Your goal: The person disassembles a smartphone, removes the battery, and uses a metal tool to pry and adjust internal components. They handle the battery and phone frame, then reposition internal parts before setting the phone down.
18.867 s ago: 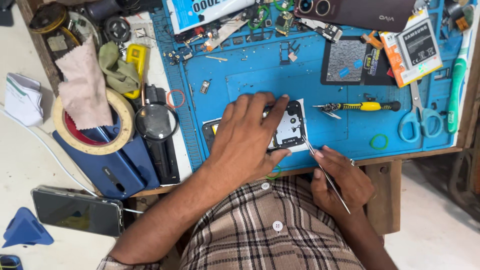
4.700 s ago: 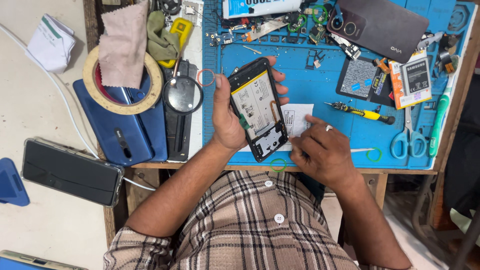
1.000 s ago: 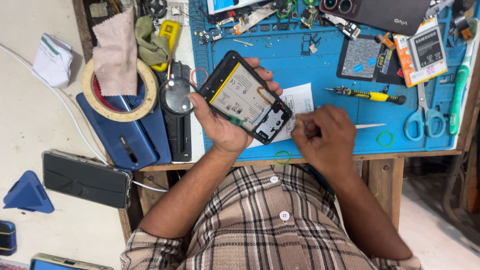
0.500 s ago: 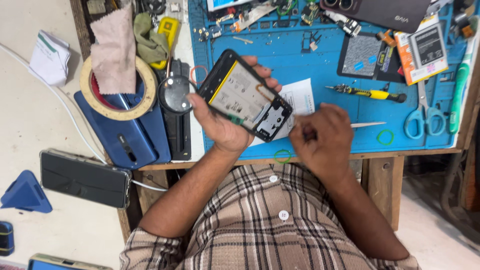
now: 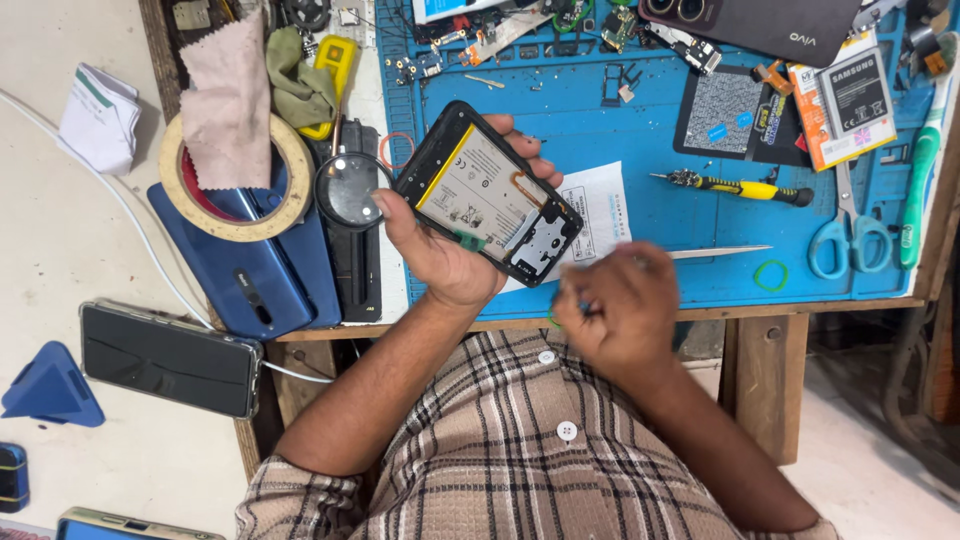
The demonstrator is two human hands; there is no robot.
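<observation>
Fingers of our left hand point(image 5: 440, 255) wrap one open phone point(image 5: 488, 194), tilted above the blue mat point(image 5: 650, 120). Our right hand point(image 5: 615, 310) is blurry; its curled fingers pinch one pair of tweezers point(image 5: 715, 252). We count one screwdriver point(image 5: 735, 187) and one pair of scissors point(image 5: 848, 235).
</observation>
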